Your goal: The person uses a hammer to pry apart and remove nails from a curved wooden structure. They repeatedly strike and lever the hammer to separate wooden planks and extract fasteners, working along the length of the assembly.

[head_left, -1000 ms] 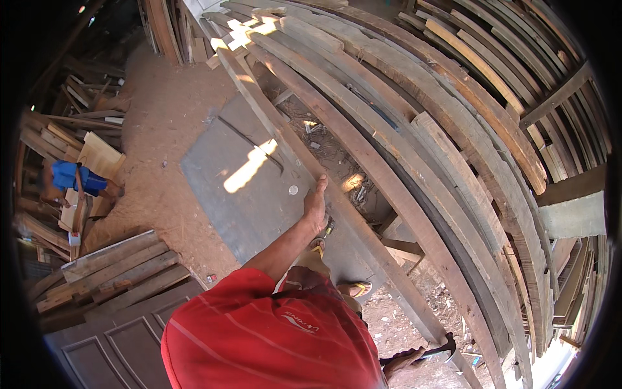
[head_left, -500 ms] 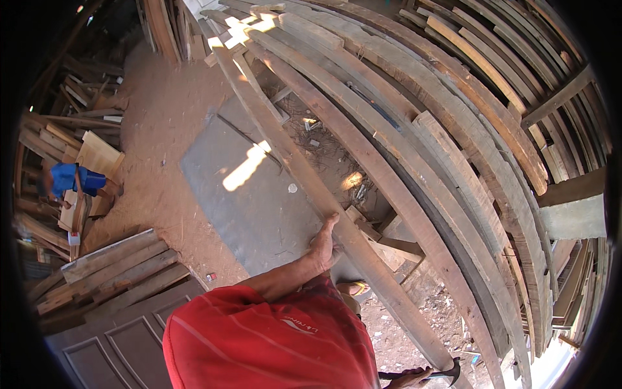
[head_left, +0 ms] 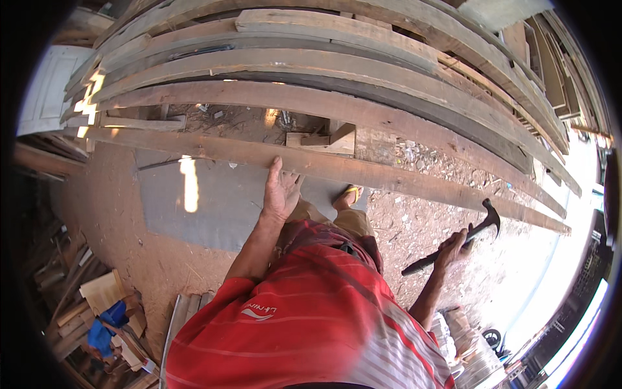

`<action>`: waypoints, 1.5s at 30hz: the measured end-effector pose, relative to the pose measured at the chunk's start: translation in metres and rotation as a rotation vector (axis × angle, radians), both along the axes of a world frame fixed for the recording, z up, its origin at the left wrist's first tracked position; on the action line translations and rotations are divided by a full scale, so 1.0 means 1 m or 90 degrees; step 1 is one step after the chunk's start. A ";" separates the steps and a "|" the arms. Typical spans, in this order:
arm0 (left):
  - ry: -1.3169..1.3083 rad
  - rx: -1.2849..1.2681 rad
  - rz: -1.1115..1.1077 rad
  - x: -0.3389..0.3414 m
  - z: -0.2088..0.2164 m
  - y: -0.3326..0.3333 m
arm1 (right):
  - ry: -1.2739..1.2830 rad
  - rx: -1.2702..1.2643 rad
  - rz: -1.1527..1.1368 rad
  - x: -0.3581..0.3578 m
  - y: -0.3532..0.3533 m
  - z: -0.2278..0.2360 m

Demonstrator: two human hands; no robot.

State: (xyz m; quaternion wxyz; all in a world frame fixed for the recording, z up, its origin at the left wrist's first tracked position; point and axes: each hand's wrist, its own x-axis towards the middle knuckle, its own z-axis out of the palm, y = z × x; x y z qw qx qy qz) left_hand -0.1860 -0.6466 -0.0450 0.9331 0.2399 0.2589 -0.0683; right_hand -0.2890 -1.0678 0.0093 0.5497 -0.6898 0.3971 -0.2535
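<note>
The left hand [head_left: 280, 191] is spread mostly open, its upper tip against the near side of the long plank [head_left: 363, 172] without wrapping around it; whether the other fingers press on its lower edge is hard to tell from above. The right hand [head_left: 455, 249] is closed around the handle of a black claw hammer [head_left: 481, 227], its head standing out near the plank's right-hand part and the handle's butt poking out toward the body. The hammer should feel hard and head-heavy, best held on the handle well back from the head. The plank runs crosswise in front of the person, nearest of the row. It looks stiff, dry and probably heavy for its length, more likely to splinter than to slip; two well-parted holds across its edges would steady it best. Beyond a gap lies a reddish board [head_left: 311, 97], then a stack of weathered beams [head_left: 259, 61]. Nearer the body, a grey sheet [head_left: 214, 227] lies on the dirt floor [head_left: 175, 259].
</note>
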 end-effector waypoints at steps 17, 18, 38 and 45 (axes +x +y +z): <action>-0.042 0.019 -0.209 0.009 -0.025 0.015 | 0.050 0.026 0.157 -0.009 0.121 0.017; -0.016 0.048 -0.208 0.012 -0.025 0.012 | 0.036 0.034 0.163 -0.007 0.130 0.018; 0.604 0.736 -0.246 -0.475 -0.217 0.218 | 0.087 0.198 0.735 0.060 0.297 0.031; 0.577 0.672 -0.257 -0.492 -0.178 0.148 | 0.159 0.109 0.782 0.049 0.323 0.020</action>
